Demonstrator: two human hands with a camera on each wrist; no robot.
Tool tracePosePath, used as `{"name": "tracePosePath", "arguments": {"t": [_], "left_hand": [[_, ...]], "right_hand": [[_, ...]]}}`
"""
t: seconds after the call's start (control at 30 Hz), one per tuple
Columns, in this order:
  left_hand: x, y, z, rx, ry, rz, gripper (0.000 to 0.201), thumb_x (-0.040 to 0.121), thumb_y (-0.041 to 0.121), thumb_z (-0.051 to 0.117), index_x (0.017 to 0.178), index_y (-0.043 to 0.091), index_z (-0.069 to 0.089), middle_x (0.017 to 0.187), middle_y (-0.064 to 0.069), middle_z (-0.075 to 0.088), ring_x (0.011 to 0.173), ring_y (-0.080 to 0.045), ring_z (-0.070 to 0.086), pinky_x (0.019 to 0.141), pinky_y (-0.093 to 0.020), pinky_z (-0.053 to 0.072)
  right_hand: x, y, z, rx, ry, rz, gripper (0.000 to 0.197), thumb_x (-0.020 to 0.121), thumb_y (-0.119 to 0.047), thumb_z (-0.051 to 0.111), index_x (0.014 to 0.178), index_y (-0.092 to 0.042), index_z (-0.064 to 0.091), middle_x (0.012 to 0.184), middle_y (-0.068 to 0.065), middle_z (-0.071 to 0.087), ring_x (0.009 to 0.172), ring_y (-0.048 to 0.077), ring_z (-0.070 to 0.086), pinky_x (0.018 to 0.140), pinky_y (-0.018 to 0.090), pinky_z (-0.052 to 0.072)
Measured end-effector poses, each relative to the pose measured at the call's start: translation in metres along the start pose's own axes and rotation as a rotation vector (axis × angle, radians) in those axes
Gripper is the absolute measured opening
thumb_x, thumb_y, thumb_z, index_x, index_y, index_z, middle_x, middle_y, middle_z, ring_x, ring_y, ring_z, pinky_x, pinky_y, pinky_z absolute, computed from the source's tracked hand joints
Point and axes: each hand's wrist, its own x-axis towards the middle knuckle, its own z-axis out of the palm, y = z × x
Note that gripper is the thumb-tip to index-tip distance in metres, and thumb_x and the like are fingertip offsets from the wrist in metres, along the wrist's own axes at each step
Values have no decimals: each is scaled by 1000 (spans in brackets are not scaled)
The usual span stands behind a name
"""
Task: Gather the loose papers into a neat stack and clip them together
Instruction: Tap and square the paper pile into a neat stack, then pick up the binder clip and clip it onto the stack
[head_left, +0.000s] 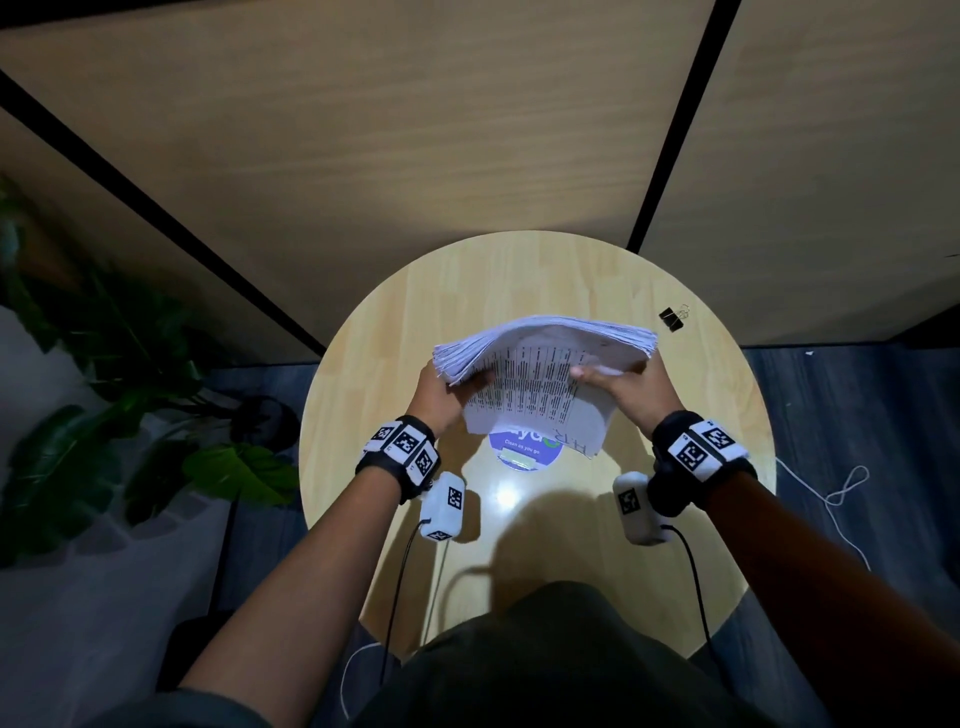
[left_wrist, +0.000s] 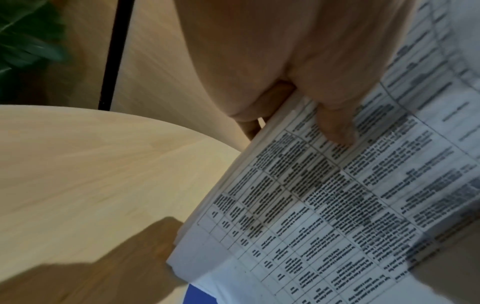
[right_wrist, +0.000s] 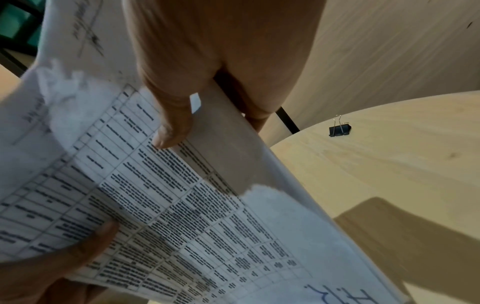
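A thick stack of printed papers (head_left: 540, 384) stands on edge over the middle of the round wooden table (head_left: 395, 332), its top bowed toward me. My left hand (head_left: 441, 389) grips its left side, thumb on the printed face (left_wrist: 335, 127) and fingers behind. My right hand (head_left: 623, 384) grips the right side the same way, thumb (right_wrist: 171, 131) pressed on the front sheet (right_wrist: 182, 205). The sheets carry a table of small text (left_wrist: 324, 195). A black binder clip (head_left: 672, 318) lies on the table at the far right, apart from the stack, also in the right wrist view (right_wrist: 339, 129).
A round blue sticker (head_left: 524, 452) shows on the table under the papers' lower edge. Wood-panelled walls (head_left: 415, 130) stand close behind the table. A leafy plant (head_left: 130, 389) is on the left floor. Cables (head_left: 841, 493) trail on the right.
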Motion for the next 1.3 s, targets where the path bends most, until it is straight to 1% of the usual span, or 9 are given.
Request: {"name": "tracePosePath", "arguments": {"t": [0.17, 0.4, 0.5, 0.57, 0.7, 0.9, 1.07, 1.17, 1.3], "left_hand": [[3, -2, 6, -12, 105, 4, 25, 86, 14, 69, 110, 17, 63, 105, -2, 68, 87, -3, 64, 86, -28, 52], [5, -13, 20, 31, 112, -7, 28, 87, 9, 66, 114, 14, 62, 109, -5, 65, 103, -20, 62, 93, -35, 51], [15, -7, 14, 36, 62, -81, 29, 87, 2, 64, 91, 30, 67, 102, -5, 69, 98, -26, 66, 92, -48, 53], [17, -7, 10, 54, -1, -133, 31, 87, 2, 63, 84, 32, 68, 98, -9, 72, 96, -33, 68, 89, -50, 54], [21, -23, 3, 261, -107, -211, 12, 87, 19, 65, 85, 8, 66, 80, -16, 70, 76, -33, 67, 78, -45, 54], [18, -59, 2, 640, -317, -285, 32, 84, 9, 54, 56, 23, 46, 55, 0, 53, 50, -21, 49, 53, -24, 39], [11, -91, 12, 845, -470, -351, 15, 79, 12, 51, 71, 25, 53, 73, -3, 64, 65, -24, 59, 58, -24, 41], [4, -107, 12, 914, -519, -398, 14, 82, 19, 50, 94, 19, 57, 92, -9, 68, 81, -29, 63, 65, -28, 45], [-4, -125, 9, 917, -478, -482, 26, 86, 22, 50, 110, 14, 58, 101, -9, 67, 87, -29, 62, 74, -31, 49]], "right_hand": [[0, -2, 2, 37, 73, -52, 45, 63, -12, 88, 103, -7, 69, 94, -1, 73, 82, 3, 70, 79, 21, 56], [2, 11, 3, 89, 77, -19, 39, 66, -17, 87, 100, -17, 68, 97, 0, 74, 88, 11, 70, 87, 37, 56], [5, 9, -2, 67, 65, -42, 47, 62, -29, 89, 102, -15, 69, 99, 7, 75, 95, 24, 72, 86, 47, 57], [5, 10, -3, 63, 20, -59, 34, 67, -19, 87, 97, -18, 71, 100, 8, 75, 95, 24, 71, 83, 43, 58], [6, 32, -3, 154, -74, 74, 40, 69, 0, 81, 106, -4, 67, 104, 9, 72, 91, 15, 68, 82, 34, 55], [56, 69, -38, 45, -25, 315, 33, 81, -8, 73, 111, -1, 63, 86, 15, 65, 85, 24, 60, 67, 32, 52], [126, 78, -78, -693, 1, 231, 46, 77, -27, 76, 118, -15, 59, 111, 0, 61, 105, 21, 59, 88, 23, 42], [157, 66, -96, -966, 75, 133, 53, 78, -18, 68, 128, -14, 51, 131, 16, 47, 114, 35, 54, 95, 36, 45], [187, 60, -114, -1142, 98, 209, 72, 81, -18, 62, 145, -17, 29, 151, 15, 22, 136, 37, 29, 107, 48, 38]]}}
